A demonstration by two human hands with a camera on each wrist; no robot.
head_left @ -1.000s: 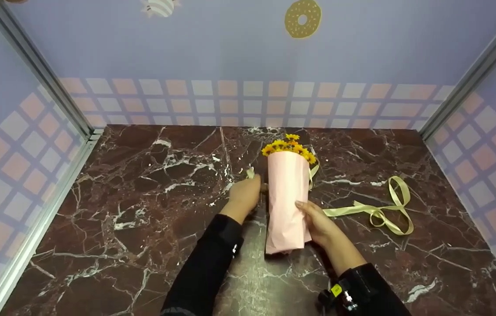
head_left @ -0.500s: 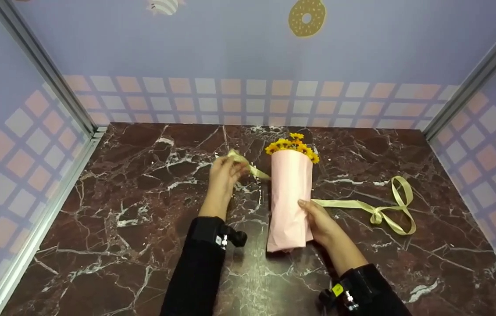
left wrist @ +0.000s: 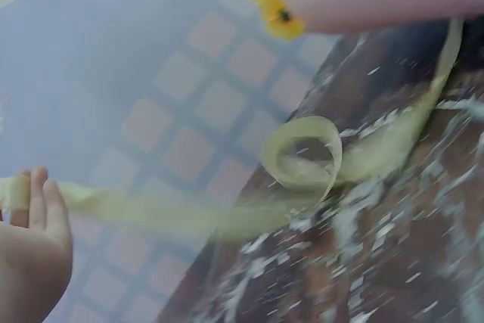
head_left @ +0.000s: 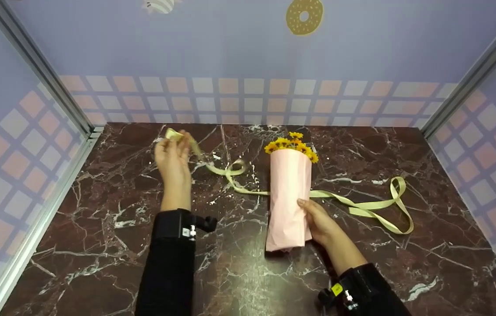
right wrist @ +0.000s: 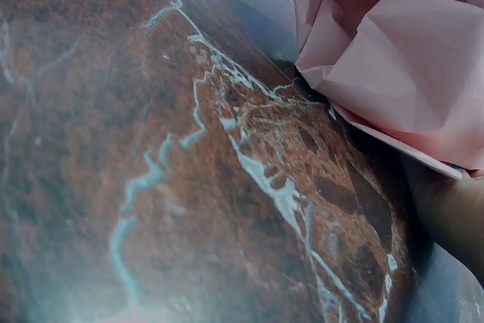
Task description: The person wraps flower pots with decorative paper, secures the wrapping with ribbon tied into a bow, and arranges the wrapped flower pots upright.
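A bouquet of yellow flowers (head_left: 294, 145) in pink wrapping paper (head_left: 289, 193) lies on the table, flower heads toward the back wall. My right hand (head_left: 321, 223) grips the lower right side of the wrapping, thumb on top and the other fingers hidden beneath. Out to the left, my left hand (head_left: 172, 158) is raised and pinches one end of a pale yellow ribbon (head_left: 248, 191). The ribbon loops once in the left wrist view, passes under the bouquet and comes out on its right. In the right wrist view the folded paper bottom (right wrist: 408, 58) shows.
Under everything is a dark red marbled table (head_left: 112, 259). The ribbon's other end (head_left: 379, 205) lies loosely looped at the right. A lilac wall (head_left: 212, 48) with pink and white squares stands behind, with side panels left and right.
My left hand has moved from beside the bouquet out to the left, drawing the ribbon from under it. The ribbon's right part has shifted slightly. My right hand stays on the wrapping.
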